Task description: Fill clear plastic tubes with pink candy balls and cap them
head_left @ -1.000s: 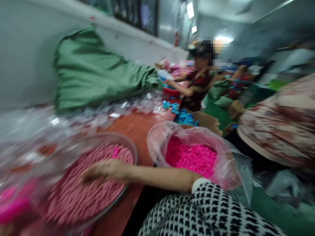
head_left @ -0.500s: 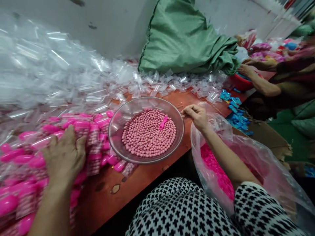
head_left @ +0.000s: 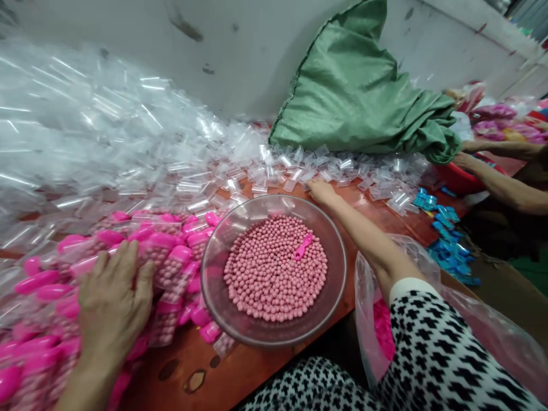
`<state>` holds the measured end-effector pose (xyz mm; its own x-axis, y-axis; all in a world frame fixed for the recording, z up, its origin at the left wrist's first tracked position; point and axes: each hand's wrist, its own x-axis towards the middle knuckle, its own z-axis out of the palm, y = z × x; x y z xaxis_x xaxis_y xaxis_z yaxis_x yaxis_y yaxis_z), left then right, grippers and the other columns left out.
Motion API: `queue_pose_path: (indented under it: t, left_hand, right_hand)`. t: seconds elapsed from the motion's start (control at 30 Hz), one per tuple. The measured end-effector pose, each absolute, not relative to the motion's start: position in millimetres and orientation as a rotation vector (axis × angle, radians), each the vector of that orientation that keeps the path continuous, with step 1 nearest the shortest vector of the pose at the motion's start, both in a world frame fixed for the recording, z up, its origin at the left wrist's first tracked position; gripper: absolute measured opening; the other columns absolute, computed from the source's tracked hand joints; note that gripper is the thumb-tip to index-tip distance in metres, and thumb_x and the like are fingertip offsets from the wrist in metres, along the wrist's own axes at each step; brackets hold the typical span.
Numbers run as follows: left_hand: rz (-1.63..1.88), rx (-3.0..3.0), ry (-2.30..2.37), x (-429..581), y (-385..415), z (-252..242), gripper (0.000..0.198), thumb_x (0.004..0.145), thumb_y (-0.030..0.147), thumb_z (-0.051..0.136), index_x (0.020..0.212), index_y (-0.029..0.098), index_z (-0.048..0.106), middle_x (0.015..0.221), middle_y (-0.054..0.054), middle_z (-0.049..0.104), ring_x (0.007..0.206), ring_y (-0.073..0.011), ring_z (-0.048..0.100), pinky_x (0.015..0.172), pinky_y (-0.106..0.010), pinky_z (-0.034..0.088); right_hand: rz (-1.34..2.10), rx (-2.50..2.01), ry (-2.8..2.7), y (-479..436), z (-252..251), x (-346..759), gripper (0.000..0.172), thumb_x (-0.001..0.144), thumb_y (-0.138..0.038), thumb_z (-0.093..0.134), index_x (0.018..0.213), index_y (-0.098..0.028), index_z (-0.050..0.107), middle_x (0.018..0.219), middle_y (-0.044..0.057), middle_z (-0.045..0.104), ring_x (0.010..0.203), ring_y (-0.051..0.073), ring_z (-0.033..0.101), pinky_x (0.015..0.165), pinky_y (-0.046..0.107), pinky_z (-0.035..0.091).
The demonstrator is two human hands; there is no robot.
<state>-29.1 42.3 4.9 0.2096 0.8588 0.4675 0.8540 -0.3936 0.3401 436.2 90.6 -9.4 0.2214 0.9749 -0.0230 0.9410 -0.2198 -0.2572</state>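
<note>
My left hand (head_left: 115, 285) rests with its fingers apart on a heap of clear packs (head_left: 171, 271) that have pink caps and pink beads inside. Beyond the rim of a round metal bowl (head_left: 274, 337), my right hand (head_left: 319, 190) reaches to the edge of the pile of clear plastic containers (head_left: 295, 174); its fingertips are blurred, so whether they grip one is unclear. Pink beads (head_left: 274, 274) fill much of the bowl, with a small pink scoop (head_left: 303, 246) lying on them.
A green sack (head_left: 359, 97) leans against the wall. Blue pieces (head_left: 449, 251) lie on the right of the red table (head_left: 240, 377). Below my right arm is a plastic bag (head_left: 363, 308) of pink pieces. Another person's hands work at a red basin (head_left: 460, 180).
My right hand has moved forward from beside the bowl to the clear containers. My left hand stays on the capped packs. The view has shifted, and the bowl appears lower and further right.
</note>
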Motion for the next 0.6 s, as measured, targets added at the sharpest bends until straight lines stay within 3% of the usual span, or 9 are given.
queue_pose_path:
  t: [0.1,0.23,0.3,0.37,0.4,0.47,0.6]
  left_hand:
    - [0.995,2.449,1.677,-31.7,42.3,-1.7,0.056,0.092,0.044,0.046,0.147,0.035,0.038,0.149,-0.004,0.042,0.141,-0.0324,0.036,0.113,-0.055,0.030]
    - [1.080,2.364,1.745,-33.8,35.5,-3.4,0.055,0.092,0.042,0.049,0.144,0.024,0.045,0.149,-0.009,0.044,0.141,-0.0306,0.037,0.115,-0.055,0.028]
    - [1.127,2.328,1.720,-31.2,27.5,1.2,0.054,0.092,0.041,0.050,0.142,0.021,0.047,0.148,-0.009,0.046,0.140,-0.0290,0.038,0.116,-0.053,0.028]
    - [1.163,2.306,1.632,-23.1,17.1,8.0,0.052,0.092,0.039,0.051,0.141,0.021,0.048,0.147,-0.008,0.048,0.140,-0.0266,0.040,0.116,-0.050,0.031]
    - [1.159,2.301,1.582,-16.7,11.2,11.3,0.051,0.093,0.037,0.050,0.141,0.021,0.048,0.147,-0.008,0.048,0.139,-0.0253,0.040,0.116,-0.049,0.031]
    - [1.141,2.289,1.464,-0.9,-0.9,15.0,0.049,0.095,0.035,0.049,0.141,0.018,0.048,0.146,-0.010,0.048,0.140,-0.0237,0.039,0.117,-0.046,0.030]
    - [1.068,2.296,1.285,28.6,-18.9,6.8,0.048,0.096,0.034,0.045,0.141,0.019,0.047,0.148,-0.009,0.047,0.143,-0.0235,0.034,0.119,-0.047,0.026]
  right_hand:
    - [0.207,-2.313,-1.933,104.7,-15.1,436.7,0.027,0.090,-0.013,0.048,0.112,-0.007,0.062,0.127,0.023,0.061,0.119,0.028,0.053,0.103,0.042,0.040]
    - [0.183,-2.304,-1.953,98.0,0.0,436.4,0.025,0.091,-0.012,0.046,0.109,-0.004,0.062,0.116,0.026,0.065,0.108,0.029,0.059,0.095,0.042,0.043]
    - [0.136,-2.243,-1.930,83.3,20.0,428.9,0.032,0.094,-0.011,0.038,0.117,-0.001,0.057,0.120,0.029,0.062,0.108,0.027,0.060,0.094,0.041,0.042]
    - [0.061,-2.036,-1.950,63.2,42.2,412.9,0.038,0.096,-0.013,0.033,0.130,-0.005,0.049,0.121,0.024,0.062,0.105,0.023,0.060,0.090,0.038,0.044]
    - [0.088,-1.940,-2.017,52.3,51.3,401.6,0.036,0.096,-0.018,0.038,0.130,-0.013,0.051,0.120,0.017,0.064,0.104,0.021,0.060,0.088,0.035,0.045]
    - [0.165,-1.596,-2.426,32.0,61.0,373.1,0.028,0.093,-0.021,0.049,0.119,-0.020,0.061,0.113,0.011,0.067,0.102,0.022,0.060,0.086,0.034,0.046]
    - [0.039,-1.387,-3.073,12.2,43.7,307.0,0.024,0.094,-0.013,0.043,0.101,-0.013,0.066,0.103,0.017,0.068,0.098,0.027,0.058,0.079,0.038,0.046]
